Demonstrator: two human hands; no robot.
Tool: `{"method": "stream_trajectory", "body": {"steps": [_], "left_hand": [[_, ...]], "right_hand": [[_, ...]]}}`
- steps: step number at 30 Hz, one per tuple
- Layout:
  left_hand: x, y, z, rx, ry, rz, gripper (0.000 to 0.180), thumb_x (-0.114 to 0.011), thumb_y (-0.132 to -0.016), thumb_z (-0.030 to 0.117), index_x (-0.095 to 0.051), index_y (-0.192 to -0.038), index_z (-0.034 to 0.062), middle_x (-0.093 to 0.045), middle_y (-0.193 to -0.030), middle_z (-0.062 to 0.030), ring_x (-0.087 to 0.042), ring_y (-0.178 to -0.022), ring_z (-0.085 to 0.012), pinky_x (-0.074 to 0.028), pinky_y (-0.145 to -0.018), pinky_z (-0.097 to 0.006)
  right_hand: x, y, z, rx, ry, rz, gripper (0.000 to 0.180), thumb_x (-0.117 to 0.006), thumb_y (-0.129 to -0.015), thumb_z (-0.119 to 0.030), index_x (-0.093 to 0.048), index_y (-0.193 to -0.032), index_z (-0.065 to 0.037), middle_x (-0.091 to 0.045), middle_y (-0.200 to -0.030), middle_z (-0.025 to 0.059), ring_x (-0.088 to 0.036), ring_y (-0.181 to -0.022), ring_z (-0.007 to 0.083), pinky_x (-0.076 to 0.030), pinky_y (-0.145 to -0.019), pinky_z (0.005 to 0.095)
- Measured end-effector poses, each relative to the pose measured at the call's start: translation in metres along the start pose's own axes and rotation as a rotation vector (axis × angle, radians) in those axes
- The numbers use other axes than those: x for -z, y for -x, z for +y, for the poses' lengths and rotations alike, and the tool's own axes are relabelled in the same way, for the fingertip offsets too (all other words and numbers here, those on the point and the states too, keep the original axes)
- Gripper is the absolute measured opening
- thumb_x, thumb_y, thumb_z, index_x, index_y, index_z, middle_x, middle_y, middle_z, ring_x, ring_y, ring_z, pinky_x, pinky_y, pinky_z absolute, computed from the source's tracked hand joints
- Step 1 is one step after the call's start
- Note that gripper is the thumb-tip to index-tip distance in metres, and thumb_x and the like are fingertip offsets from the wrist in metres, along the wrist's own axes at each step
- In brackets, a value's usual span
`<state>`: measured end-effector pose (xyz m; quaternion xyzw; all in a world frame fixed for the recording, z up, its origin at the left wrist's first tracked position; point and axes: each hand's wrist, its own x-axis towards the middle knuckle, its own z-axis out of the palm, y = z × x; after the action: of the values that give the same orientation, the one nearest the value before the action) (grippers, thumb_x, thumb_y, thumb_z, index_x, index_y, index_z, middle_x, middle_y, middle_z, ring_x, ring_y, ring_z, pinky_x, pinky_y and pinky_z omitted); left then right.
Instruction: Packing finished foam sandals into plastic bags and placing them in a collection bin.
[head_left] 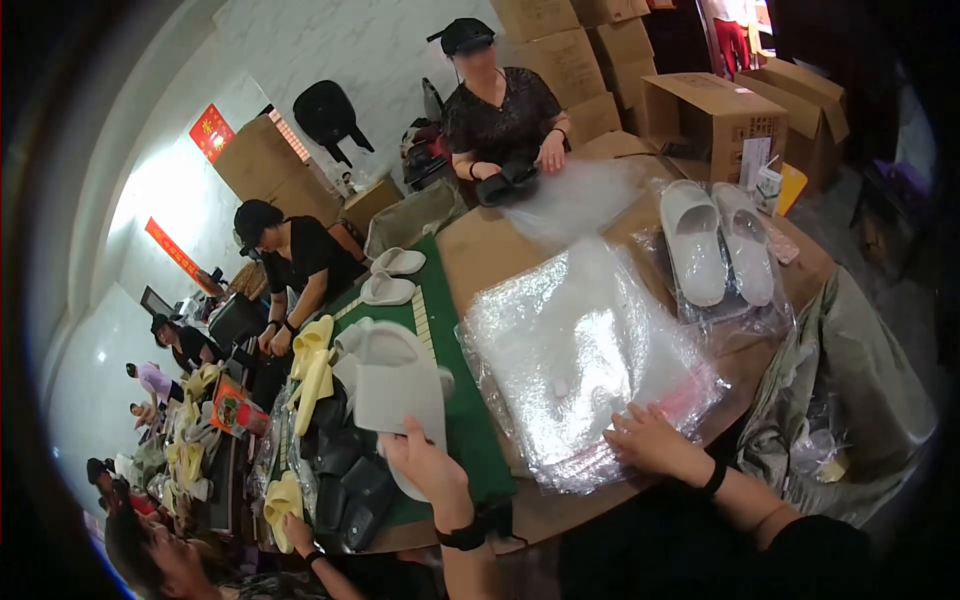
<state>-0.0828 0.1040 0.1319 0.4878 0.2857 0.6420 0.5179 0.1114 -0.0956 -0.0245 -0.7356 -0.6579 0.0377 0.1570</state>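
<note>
A pale grey slide sandal [398, 385] is held up in the left hand [425, 462], whose fingers close around its heel end from below. The sandal's long axis runs away from the person, toe end pointing up and slightly left, sole side facing the camera. A second pale sandal sits just behind it, partly hidden.

To the right of that hand, the right hand [650, 440] rests palm down with fingers curled on the near edge of a stack of clear plastic bags [585, 360]. Whether it pinches a bag or only presses on the stack cannot be told. The stack lies directly right of the sandal, so the right hand is the nearer one to the bags and the left hand carries the sandal beside them.

Beyond the right hand, a pair of white sandals [715, 240] lies on more clear plastic. Left of the left hand, black sandals [345, 470] and yellow sandals [312, 365] are piled on a green mat [470, 420] covering the table [480, 250]. Across it, a person in black [500, 110] handles dark sandals, and others work along the left side. Cardboard boxes [710, 115] stand at the far right.
</note>
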Motion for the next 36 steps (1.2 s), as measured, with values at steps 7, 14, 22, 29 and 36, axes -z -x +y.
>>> {"method": "stream_trajectory", "body": {"steps": [7, 14, 22, 29, 36], "left_hand": [[-0.075, 0.011, 0.032, 0.034, 0.096, -0.168, 0.031, -0.047, -0.097, 0.010, -0.041, -0.123, -0.0056, -0.053, -0.121, -0.0168, -0.053, -0.107, -0.0224, -0.043, -0.093, -0.036], [-0.082, 0.024, -0.025, -0.089, -0.634, -0.939, 0.047, -0.052, -0.094, 0.016, -0.039, -0.136, -0.0001, -0.054, -0.125, -0.0214, -0.054, -0.115, -0.0277, -0.042, -0.095, -0.033], [-0.098, 0.076, 0.123, -0.563, 0.912, -1.600, 0.041, -0.063, -0.088, 0.005, -0.055, -0.127, 0.0137, -0.059, -0.115, -0.0105, -0.055, -0.111, -0.0232, -0.042, -0.093, -0.033], [-0.073, 0.133, 0.128, -0.536, 0.590, -0.867, 0.018, -0.067, -0.087, 0.012, -0.064, -0.104, 0.0196, -0.063, -0.102, 0.0005, -0.057, -0.101, -0.0191, -0.042, -0.083, -0.033], [-0.083, 0.129, 0.140, -0.412, 0.630, -0.824, 0.013, -0.061, -0.090, 0.007, -0.054, -0.099, 0.0136, -0.067, -0.094, -0.0080, -0.063, -0.089, -0.0234, -0.049, -0.070, -0.031]], "right_hand": [[0.001, 0.001, -0.006, -0.003, -0.034, 0.067, 0.036, -0.059, -0.088, -0.028, -0.056, -0.121, -0.015, -0.052, -0.130, 0.0154, -0.044, -0.122, 0.0420, -0.034, -0.098, 0.0613], [0.006, -0.006, -0.012, 0.004, -0.034, 0.007, 0.037, -0.060, -0.086, -0.029, -0.057, -0.121, -0.017, -0.052, -0.130, 0.0123, -0.044, -0.124, 0.0389, -0.031, -0.102, 0.0604], [-0.010, -0.010, -0.007, 0.033, -0.365, 0.172, 0.041, -0.065, -0.081, -0.027, -0.058, -0.120, -0.019, -0.052, -0.129, 0.0079, -0.044, -0.125, 0.0328, -0.032, -0.103, 0.0521], [0.002, -0.001, -0.010, 0.044, -0.172, 0.162, 0.033, -0.059, -0.087, -0.027, -0.058, -0.119, -0.017, -0.054, -0.126, 0.0085, -0.044, -0.124, 0.0335, -0.031, -0.104, 0.0517], [0.007, -0.007, -0.007, 0.040, -0.149, 0.184, 0.030, -0.058, -0.087, -0.024, -0.062, -0.114, -0.014, -0.056, -0.120, 0.0099, -0.048, -0.119, 0.0330, -0.035, -0.101, 0.0508]]}}
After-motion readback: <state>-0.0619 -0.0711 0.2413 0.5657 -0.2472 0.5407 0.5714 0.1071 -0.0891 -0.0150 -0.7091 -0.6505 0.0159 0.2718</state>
